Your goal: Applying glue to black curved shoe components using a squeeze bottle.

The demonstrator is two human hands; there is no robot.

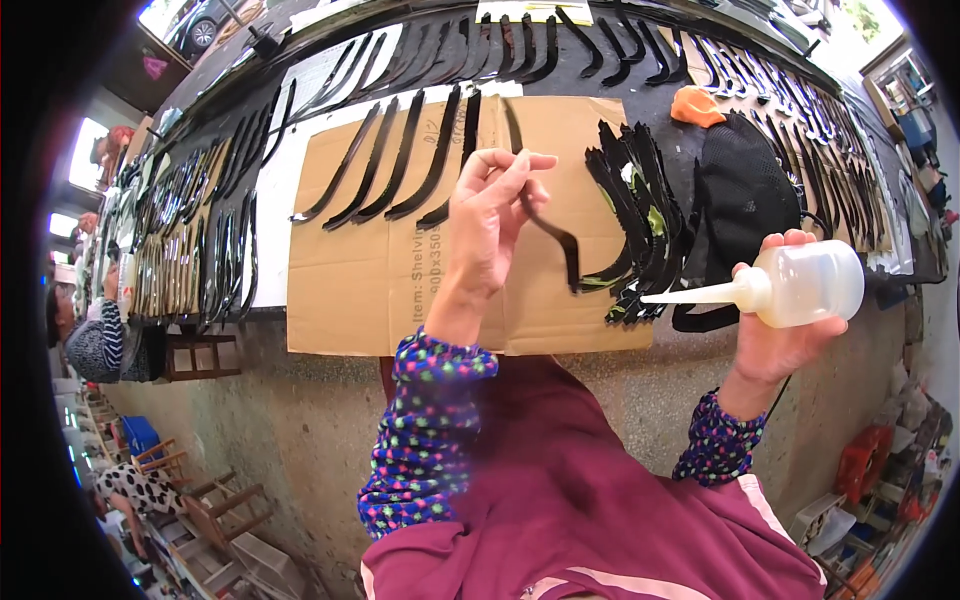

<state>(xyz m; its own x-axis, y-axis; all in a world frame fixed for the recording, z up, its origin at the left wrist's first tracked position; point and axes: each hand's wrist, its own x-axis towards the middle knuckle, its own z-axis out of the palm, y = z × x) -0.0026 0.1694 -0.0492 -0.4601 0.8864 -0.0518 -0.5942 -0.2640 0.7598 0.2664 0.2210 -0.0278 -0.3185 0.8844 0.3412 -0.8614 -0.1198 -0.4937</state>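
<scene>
My left hand [485, 222], above the middle of a cardboard sheet [345, 290], pinches a thin curved black strip [566, 243] between thumb and fingers. The strip's hooked lower end hangs toward a pile of black strips [645, 215], some with green patches, on the cardboard's right side. In my right hand [765, 350] is a translucent squeeze bottle [815, 282], tilted on its side. Its long pointed nozzle [695, 295] points left, in front of the pile's lower end. Several curved black strips [405, 160] lie in a row on the cardboard, left of my left hand.
A black mesh bag [745, 190] lies right of the pile, with an orange cloth [697, 106] beyond it. More strips [520, 50] line the table's back and both sides. Another person in a striped sleeve [112, 325] is at the far left, near a wooden stool [203, 357].
</scene>
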